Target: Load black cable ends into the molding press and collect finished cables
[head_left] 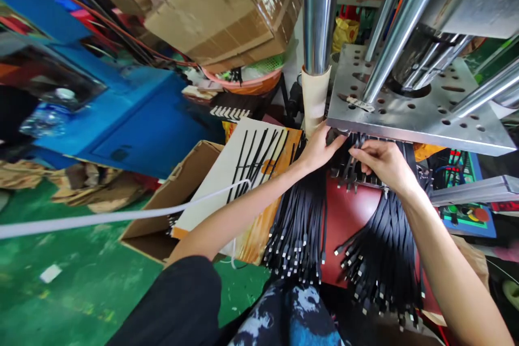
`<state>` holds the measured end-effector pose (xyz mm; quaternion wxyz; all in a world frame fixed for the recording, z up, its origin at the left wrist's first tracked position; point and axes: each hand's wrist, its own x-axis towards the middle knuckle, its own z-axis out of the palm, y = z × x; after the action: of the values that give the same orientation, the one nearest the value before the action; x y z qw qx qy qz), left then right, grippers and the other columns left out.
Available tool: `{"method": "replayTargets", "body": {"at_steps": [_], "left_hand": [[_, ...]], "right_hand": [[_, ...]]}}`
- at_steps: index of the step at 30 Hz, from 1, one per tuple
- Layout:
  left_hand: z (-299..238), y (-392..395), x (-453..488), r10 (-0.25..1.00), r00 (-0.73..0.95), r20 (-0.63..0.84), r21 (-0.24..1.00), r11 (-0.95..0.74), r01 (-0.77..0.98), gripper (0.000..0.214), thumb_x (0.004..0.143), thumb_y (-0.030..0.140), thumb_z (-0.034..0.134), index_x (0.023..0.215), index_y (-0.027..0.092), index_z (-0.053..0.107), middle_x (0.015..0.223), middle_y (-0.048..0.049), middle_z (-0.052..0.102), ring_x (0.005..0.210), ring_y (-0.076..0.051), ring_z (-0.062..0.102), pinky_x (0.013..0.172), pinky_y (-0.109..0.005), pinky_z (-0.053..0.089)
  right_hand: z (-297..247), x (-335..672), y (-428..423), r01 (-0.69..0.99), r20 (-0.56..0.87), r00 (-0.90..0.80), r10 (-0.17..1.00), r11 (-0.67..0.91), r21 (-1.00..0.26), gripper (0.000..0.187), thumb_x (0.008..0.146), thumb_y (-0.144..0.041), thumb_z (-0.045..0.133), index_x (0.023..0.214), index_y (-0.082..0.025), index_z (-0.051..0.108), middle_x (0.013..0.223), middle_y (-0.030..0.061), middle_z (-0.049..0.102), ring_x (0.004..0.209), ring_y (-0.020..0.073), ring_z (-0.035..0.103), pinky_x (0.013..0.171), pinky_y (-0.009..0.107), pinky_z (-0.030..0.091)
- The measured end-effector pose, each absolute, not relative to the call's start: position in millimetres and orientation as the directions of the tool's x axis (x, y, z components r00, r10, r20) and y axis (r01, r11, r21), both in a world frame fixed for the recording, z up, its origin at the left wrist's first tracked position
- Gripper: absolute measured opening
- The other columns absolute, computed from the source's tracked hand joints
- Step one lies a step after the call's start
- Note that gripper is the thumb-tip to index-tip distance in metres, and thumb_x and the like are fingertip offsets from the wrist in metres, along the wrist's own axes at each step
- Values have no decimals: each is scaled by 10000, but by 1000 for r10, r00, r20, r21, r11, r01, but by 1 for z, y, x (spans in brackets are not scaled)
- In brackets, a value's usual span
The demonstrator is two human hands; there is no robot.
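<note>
Two thick bundles of black flat cables (302, 227) hang down over a red surface (348, 216), their plug ends dangling near my lap. The cables' upper ends lie in a black mould (351, 170) under a perforated steel press plate (409, 113). My left hand (320, 147) reaches to the mould's left edge, fingers bent onto the cable ends there. My right hand (383, 162) lies over the mould's middle, fingers curled and pinching the cable ends.
Shiny steel columns (318, 11) rise from the press. A white board with a few black cables (251, 162) leans on an open cardboard box (178, 194) to the left. A control panel with coloured buttons (466, 211) sits right. A blue machine (133, 119) and green floor lie left.
</note>
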<state>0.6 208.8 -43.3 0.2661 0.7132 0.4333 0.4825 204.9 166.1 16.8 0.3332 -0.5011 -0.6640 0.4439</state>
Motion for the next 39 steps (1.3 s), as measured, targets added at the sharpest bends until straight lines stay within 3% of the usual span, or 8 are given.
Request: {"method": "replayTargets", "body": {"at_steps": [3,7,12,19,23,28,32,39], "left_hand": [[-43,181,-25,672,401,622,533,-739,413,326,1054,201,573,1370,157,640,1436,-161,679,1419,-268,599,1198,-474,499],[-45,161,-48,368,743,559,192,-929,315,337,1023,210,622,1349,136,661,1484,-183,654,1500,-308,526,1212,-512,501],[-45,161,-44,374,812,448,64,-919,389,332,1026,197,607,1347,147,674,1489,-160,659,1501,-309,522,1216,-539,487],[-41,139,-30,489,768,413,56,-856,514,488,1029,418,642,1442,157,628,1541,-206,591,1517,-380,472,1247,-617,395],[-40,124,-21,600,709,371,62,-777,626,469,1048,362,615,1475,169,605,1601,-197,535,1552,-364,426,1252,-613,377],[-32,111,-13,666,691,281,58,-731,680,592,1055,490,565,1524,128,561,1674,-238,426,1597,-413,335,1276,-660,289],[-20,124,-7,713,660,235,95,-693,715,664,1083,516,465,1569,65,493,1692,-222,407,1614,-370,310,1325,-620,188],[-16,189,8,736,614,286,102,-660,744,540,1091,389,438,1439,2,580,1349,-251,706,1280,-374,653,1205,-577,353]], "right_hand": [[6,197,196,415,-9,-242,970,95,-905,572,770,-732,790,770,-169,691,623,-11,631,511,106,529,523,242,448],[-9,195,208,474,-35,-220,975,76,-877,520,810,-694,746,825,-177,709,630,-2,645,501,124,549,481,249,450],[-16,196,207,580,17,-94,995,69,-811,370,899,-554,694,804,-197,666,529,-25,609,413,126,537,461,253,422],[-16,196,211,517,-2,-101,995,51,-854,358,867,-524,740,774,-201,617,544,-20,617,424,134,558,475,256,456],[-14,196,200,585,87,-9,996,76,-808,276,937,-440,680,862,-175,678,612,11,642,481,169,603,513,291,505],[-9,209,147,810,291,-345,892,440,-388,398,998,-183,483,1272,-156,771,1031,135,678,889,241,683,849,389,576],[-7,201,139,936,179,-337,924,349,-39,533,1011,-138,437,1479,-234,673,1079,151,657,901,272,655,830,403,544],[-6,189,203,944,192,-323,927,330,-4,534,975,-75,398,1399,-167,709,1127,192,774,1061,326,696,946,421,518]]}}
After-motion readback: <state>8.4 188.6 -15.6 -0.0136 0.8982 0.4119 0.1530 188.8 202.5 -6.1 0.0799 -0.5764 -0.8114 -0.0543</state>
